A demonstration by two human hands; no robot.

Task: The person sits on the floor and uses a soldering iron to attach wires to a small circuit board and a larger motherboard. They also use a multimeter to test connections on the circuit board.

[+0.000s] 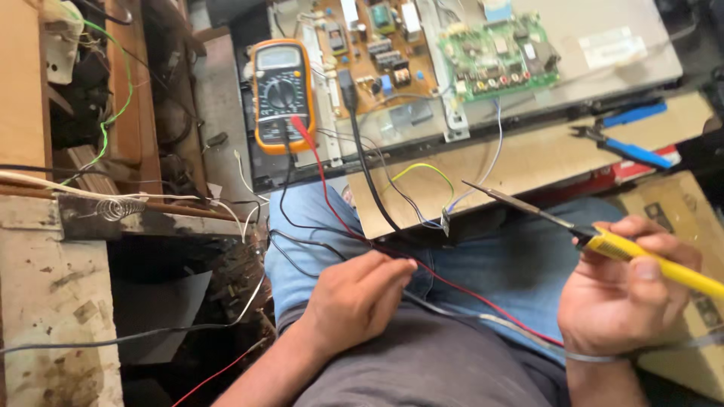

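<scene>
Right hand (622, 294) closed on yellow-handled soldering iron (603, 243), tip aimed far-left at small wired component (446, 223); left hand (354, 301) pinches wires (411, 264).

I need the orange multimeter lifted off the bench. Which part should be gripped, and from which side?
Grip the multimeter across its long orange side edges, near the upper half by the display, coming from above. It lies flat, face up, and its red and black leads plug in at the lower end, so that end is crowded. The circuit board sits close on its right, so the left side probably gives more room.
</scene>
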